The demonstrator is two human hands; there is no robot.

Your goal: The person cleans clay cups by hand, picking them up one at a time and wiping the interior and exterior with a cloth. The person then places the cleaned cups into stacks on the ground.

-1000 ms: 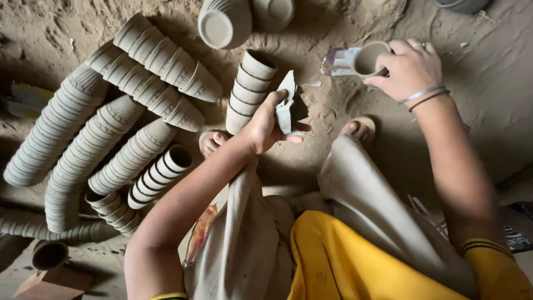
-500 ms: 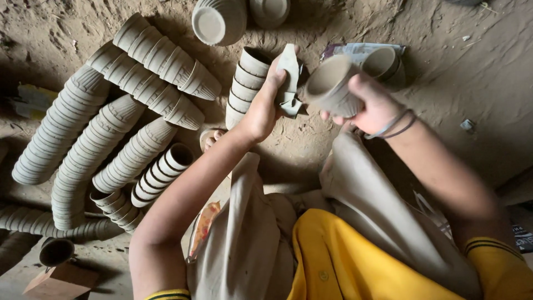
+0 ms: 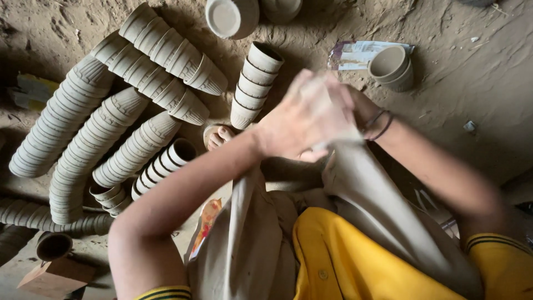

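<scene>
- Left hand (image 3: pixel 302 119) raised over the lap, motion-blurred, pressed against the right hand (image 3: pixel 355 111); grip of either cannot be told, and nothing held can be made out.
- Nearest clay work: short stack of cups (image 3: pixel 252 83) lying just beyond the hands, mouth upward — apart from both.
- Two nested cups (image 3: pixel 391 66) stand on a wrapper (image 3: pixel 355 54), near the right wrist.
- Long rows of stacked cups (image 3: pixel 111 128) lie on the dirt floor (image 3: pixel 477 89) to the left, well apart.
- A bare foot (image 3: pixel 221 135) shows beneath the left forearm.
</scene>
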